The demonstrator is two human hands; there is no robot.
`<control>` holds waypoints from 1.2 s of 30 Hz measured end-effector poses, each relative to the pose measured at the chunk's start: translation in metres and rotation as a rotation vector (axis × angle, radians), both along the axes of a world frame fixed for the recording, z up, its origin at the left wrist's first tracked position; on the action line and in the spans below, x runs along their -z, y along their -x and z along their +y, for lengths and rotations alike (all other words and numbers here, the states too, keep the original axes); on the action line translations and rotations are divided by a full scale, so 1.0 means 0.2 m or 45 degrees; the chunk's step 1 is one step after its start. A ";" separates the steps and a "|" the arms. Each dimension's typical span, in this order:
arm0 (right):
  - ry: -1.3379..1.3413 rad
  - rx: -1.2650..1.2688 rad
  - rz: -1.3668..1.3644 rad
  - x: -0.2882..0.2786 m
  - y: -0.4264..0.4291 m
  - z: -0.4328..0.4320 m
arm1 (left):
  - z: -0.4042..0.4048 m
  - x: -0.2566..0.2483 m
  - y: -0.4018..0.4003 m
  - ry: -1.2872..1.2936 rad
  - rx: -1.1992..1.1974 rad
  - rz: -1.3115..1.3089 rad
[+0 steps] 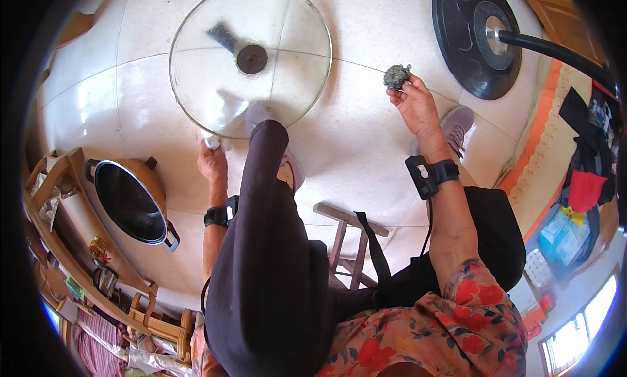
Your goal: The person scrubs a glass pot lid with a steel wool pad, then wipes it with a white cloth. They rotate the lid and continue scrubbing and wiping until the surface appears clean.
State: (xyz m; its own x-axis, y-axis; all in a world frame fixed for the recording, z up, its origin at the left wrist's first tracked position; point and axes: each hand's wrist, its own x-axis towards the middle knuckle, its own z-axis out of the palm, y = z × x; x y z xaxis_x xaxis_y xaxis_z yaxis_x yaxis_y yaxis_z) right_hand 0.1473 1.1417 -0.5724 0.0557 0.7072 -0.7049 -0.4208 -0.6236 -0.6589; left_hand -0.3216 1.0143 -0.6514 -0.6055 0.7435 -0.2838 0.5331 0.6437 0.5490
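Note:
A large round glass pot lid [299, 88] with a dark knob is held over the tiled floor, in front of my raised knee. My left hand [212, 162] grips its near edge, with a small white piece of cloth or paper at the fingers. A dark shape shows in the glass; whether it is a reflection or something behind is unclear. Out to the right, my right hand [416, 105] pinches a grey metal scouring pad [396, 77] between thumb and fingers. The pad is apart from the lid.
A two-handled wok [128, 200] rests on the floor at left, beside a wooden bench [93, 254] holding various items. A black round stand base [453, 39] with a pole is at upper right. Below me is a wooden stool [350, 219]. Clothes [585, 191] and packages lie at right.

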 end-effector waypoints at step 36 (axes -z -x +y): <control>-1.590 -0.847 -1.512 -2.14 0.28 -0.33 | 0.31 -2.49 -0.94 -0.686 0.920 -1.050</control>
State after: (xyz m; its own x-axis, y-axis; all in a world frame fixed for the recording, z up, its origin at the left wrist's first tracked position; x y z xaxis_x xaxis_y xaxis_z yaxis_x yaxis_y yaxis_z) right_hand 0.0910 1.0750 -0.1447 -0.4017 0.8337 0.3791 0.6344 0.5518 -0.5413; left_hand -0.1342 1.0754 -0.1532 0.2117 0.9754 0.0610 0.0395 -0.0709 0.9967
